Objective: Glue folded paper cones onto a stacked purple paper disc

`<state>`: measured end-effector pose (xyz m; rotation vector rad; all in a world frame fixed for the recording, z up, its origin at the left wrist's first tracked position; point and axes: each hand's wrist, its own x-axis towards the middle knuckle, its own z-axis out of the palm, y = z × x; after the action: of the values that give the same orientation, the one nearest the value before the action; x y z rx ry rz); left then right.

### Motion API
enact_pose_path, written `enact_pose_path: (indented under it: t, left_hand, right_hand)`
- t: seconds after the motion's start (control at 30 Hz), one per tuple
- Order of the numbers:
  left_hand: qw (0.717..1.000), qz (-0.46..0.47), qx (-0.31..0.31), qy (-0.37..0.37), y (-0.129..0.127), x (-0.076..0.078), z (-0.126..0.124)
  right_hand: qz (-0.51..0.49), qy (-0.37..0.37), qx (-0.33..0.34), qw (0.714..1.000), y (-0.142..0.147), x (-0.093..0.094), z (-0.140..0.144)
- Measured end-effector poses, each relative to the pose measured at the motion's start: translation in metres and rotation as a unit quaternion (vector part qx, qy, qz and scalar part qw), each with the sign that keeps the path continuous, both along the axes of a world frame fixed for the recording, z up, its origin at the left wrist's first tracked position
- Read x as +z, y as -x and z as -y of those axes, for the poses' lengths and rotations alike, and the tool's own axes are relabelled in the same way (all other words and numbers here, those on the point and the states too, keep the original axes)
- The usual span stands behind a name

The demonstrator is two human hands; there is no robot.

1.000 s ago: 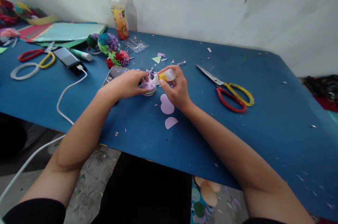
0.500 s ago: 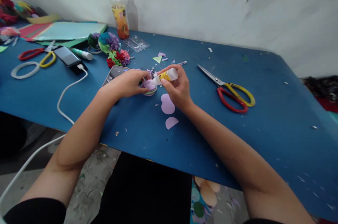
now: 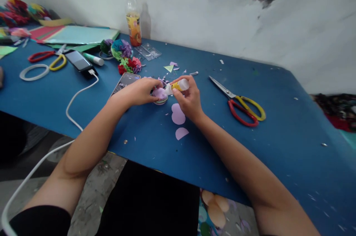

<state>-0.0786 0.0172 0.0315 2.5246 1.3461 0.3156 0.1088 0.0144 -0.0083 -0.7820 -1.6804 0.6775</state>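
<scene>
My left hand [image 3: 140, 91] is closed, thumb and fingers around a small round purple-topped piece [image 3: 160, 94] with layered pale edges that rests on the table. Gripped in my right hand [image 3: 191, 99] is a white glue stick [image 3: 180, 85] with a yellow label, slanted so that its left end meets the purple top. Light purple rounded paper cutouts [image 3: 178, 114] lie just in front of my right hand, with a purple half-round paper [image 3: 182, 133] nearer the table edge. Partly under my left wrist is a phone [image 3: 125, 82] with a timer on its screen.
Open scissors [image 3: 236, 102] with red and yellow handles lie at right. Behind my hands are paper scraps [image 3: 168, 68], ruffled paper flowers [image 3: 129, 65] and a juice bottle [image 3: 134, 25]. At left lie a second phone [image 3: 79, 60] on a white cable, a tape ring [image 3: 34, 72] and more scissors [image 3: 57, 58].
The camera view has shifted, so everything on the table sits slightly lower in the picture. Both hands keep their holds, with the glue stick still against the purple top.
</scene>
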Motion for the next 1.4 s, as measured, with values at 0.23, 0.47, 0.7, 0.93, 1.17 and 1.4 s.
enact_pose_path:
  t: [0.23,0.47,0.7,0.93,1.17,1.4]
  left_hand:
    - [1.0,-0.001,-0.006,-0.003,0.0,0.0,0.0]
    - [1.0,0.004,0.002,-0.012,-0.001,-0.001,0.001]
    - [0.998,0.05,-0.023,-0.044,0.004,-0.006,-0.003]
    - [0.985,0.109,-0.128,-0.028,-0.028,0.008,0.034]
    - [0.987,-0.028,-0.151,0.04,-0.06,-0.021,0.043]
    - [0.988,-0.037,-0.149,0.021,-0.065,-0.027,0.047]
  right_hand:
    - [0.013,-0.008,0.003,1.0,0.0,0.001,0.003]
    - [0.017,0.025,0.011,0.999,0.0,0.0,0.003]
    - [0.011,0.054,0.035,0.998,-0.001,0.002,0.003]
    - [0.009,0.061,0.03,0.998,-0.002,0.0,-0.001]
    - [0.012,0.06,0.017,0.998,-0.003,-0.002,-0.004]
    - [0.015,0.057,0.012,0.998,-0.003,-0.002,-0.004]
